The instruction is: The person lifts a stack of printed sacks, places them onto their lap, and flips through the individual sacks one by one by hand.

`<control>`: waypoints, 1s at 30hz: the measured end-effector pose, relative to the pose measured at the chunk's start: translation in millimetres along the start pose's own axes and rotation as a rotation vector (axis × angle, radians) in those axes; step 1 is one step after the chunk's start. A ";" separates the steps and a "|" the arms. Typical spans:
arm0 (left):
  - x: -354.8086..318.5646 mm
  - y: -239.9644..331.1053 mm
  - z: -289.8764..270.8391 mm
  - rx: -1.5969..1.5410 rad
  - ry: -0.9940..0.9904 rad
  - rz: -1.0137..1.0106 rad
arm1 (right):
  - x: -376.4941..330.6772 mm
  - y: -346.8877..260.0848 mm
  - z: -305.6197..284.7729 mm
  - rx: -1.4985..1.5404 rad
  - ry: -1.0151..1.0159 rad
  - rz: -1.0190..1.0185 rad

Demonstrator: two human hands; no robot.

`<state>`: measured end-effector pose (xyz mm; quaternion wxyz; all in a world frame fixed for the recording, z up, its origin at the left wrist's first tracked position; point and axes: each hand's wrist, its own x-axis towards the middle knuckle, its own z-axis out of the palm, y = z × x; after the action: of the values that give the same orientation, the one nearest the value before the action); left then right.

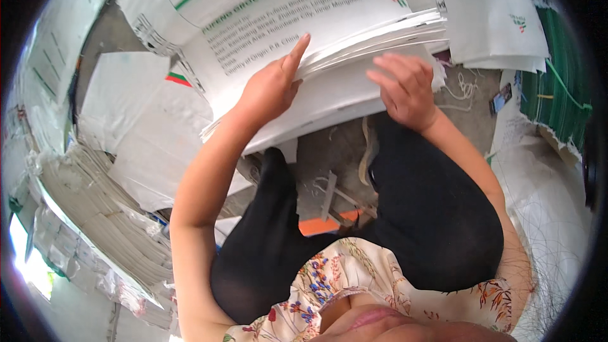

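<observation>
A stack of flat white printed sacks [304, 19] lies in front of my knees, its layered near edges fanned. My left hand [272, 85] rests at the near left part of the stack, fingers stretched out and the index pointing away from me; it grips nothing that I can see. Over the near right edges hovers or rests my right hand [408, 88], its fingers loosely bent and apart, with nothing visible in them. Whether its fingertips touch the sacks I cannot tell. A plain white sheet [342, 88] shows below the fanned edges.
More printed sacks [494, 19] lie at the far right, beside a green bundle [551, 101]. A phone-like object [500, 99] and white string [465, 92] are near them. Piled sacks [104, 206] stand at the left. Pale wooden pieces [329, 196] lie between my legs.
</observation>
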<state>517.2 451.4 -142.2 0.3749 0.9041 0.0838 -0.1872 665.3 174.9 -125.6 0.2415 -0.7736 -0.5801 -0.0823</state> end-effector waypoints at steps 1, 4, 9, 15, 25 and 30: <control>3.7 4.0 -11.3 0.014 0.001 -0.010 | -5.0 -0.6 -0.9 -0.012 0.023 -0.007; 30.6 -3.0 -66.2 0.218 0.109 -0.013 | -13.7 2.6 2.2 0.090 -0.085 0.010; 114.2 -17.6 -286.7 0.436 0.398 -0.134 | -8.2 6.9 12.2 0.193 -0.202 0.140; 174.9 -37.7 -199.2 1.077 0.846 0.060 | -23.7 13.3 22.6 0.251 -0.274 0.227; 138.2 -78.8 -80.1 1.182 0.360 0.157 | -24.3 10.4 24.6 0.318 -0.361 0.170; 161.5 -104.8 -104.0 0.767 0.598 0.174 | -31.5 12.7 28.6 0.335 -0.411 0.165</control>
<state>663.2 600.9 -207.3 -0.0111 0.9947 0.0369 0.0953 662.9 158.6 -166.8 0.2491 -0.7679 -0.5576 0.1932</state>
